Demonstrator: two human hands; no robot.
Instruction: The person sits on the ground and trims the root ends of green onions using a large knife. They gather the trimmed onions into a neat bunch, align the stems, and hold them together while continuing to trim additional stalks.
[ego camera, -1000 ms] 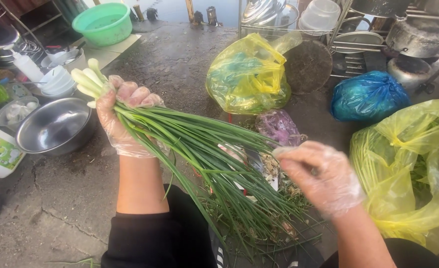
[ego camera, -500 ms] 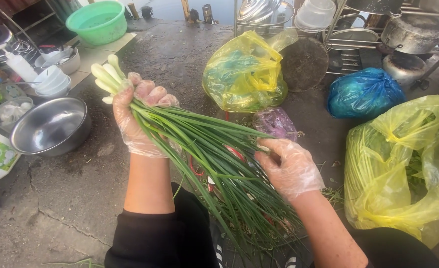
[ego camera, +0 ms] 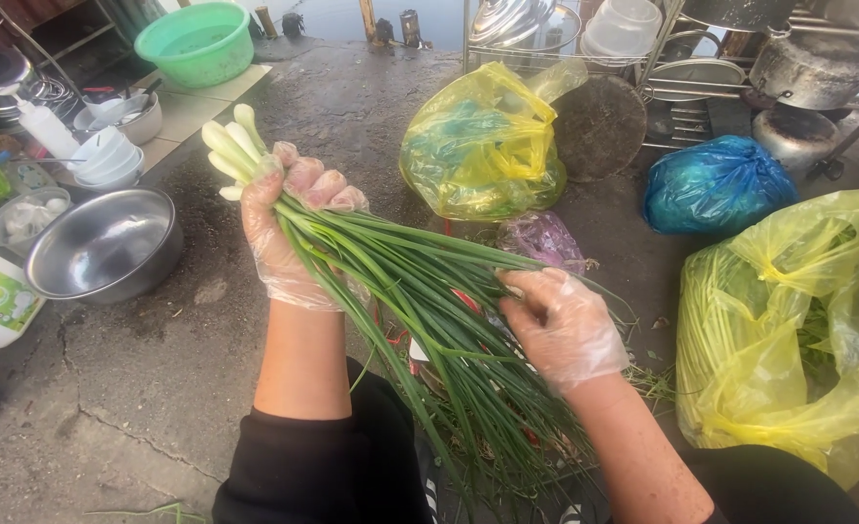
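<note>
The left hand (ego camera: 289,233) grips a bunch of green onions (ego camera: 410,311) by the white ends; the right hand (ego camera: 561,325) pinches leaves midway. Pulling hard could tear stalks or scatter them onto the dirty floor (ego camera: 109,388)

Our left hand (ego camera: 289,233) is raised, gloved, fingers curled closed in a fist. Our right hand (ego camera: 561,325), also gloved, sits lower, fingers pinched together, forearm bare.
</note>
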